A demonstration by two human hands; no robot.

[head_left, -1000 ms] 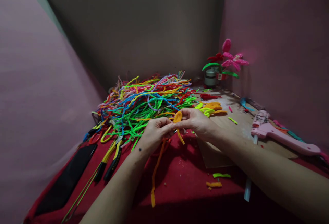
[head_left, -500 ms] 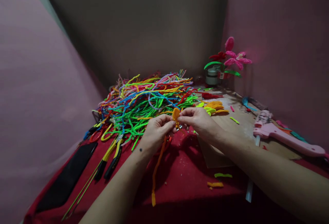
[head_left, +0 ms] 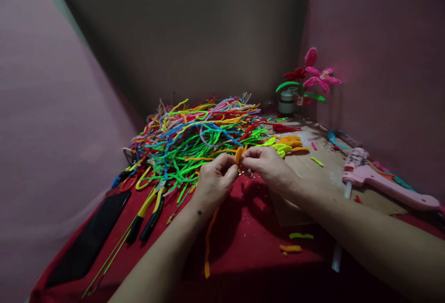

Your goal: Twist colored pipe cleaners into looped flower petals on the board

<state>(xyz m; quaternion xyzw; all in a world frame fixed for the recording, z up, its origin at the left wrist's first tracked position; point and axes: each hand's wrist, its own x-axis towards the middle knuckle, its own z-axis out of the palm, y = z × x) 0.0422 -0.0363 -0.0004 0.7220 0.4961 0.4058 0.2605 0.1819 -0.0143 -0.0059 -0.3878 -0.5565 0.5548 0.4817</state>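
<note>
Between my two hands is an orange pipe cleaner bent into a small narrow loop. My left hand pinches it from the left, thumb and fingers together. From the other side my right hand grips it with thumb and forefinger. Something small and shiny shows just below the loop, too small to name. A long orange strip hangs or lies below my left hand; whether it joins the loop is hidden. Right behind my hands spreads a big heap of coloured pipe cleaners.
Yellow-and-black pliers and a black flat case lie left on the red cloth. At right are a pink glue gun, orange and yellow petal shapes and a board. Pink pipe-cleaner flowers stand behind.
My left hand has shifted slightly right and turned a little, closing nearer my right hand. The orange loop now looks narrower and more tilted, with less of it showing.
</note>
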